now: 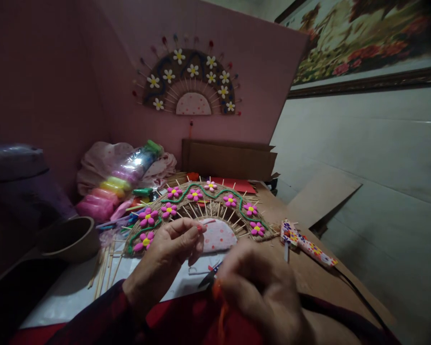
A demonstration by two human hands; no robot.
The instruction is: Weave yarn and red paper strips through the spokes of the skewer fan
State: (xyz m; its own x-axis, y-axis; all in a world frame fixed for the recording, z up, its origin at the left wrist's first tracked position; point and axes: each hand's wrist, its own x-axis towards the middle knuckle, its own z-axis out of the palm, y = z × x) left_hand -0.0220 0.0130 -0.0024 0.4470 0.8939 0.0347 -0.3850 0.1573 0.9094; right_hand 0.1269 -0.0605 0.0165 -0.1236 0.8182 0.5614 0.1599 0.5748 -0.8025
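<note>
In the middle of the view, my left hand [175, 242] pinches a thin red strip [209, 222] between thumb and forefinger. My right hand [262, 287], blurred and closer to me, has its fingers curled round a blurred orange thing [220, 297] whose kind I cannot make out. A dark pointed blade [210, 276] shows beside it; whether it touches the hand I cannot tell. Behind both hands lies a half-round twine fan [215, 194] with pink clay flowers, a green wavy cord, thin sticks and a spotted cloth half circle [218, 235].
A flowered glue gun [309, 247] with a black cord lies at the right. Thin sticks [106, 266], a round pot [70, 239] and bagged coloured clay [118, 184] are at the left. Behind stand cardboard [230, 160] and a similar white-flowered fan [193, 69] on the pink wall.
</note>
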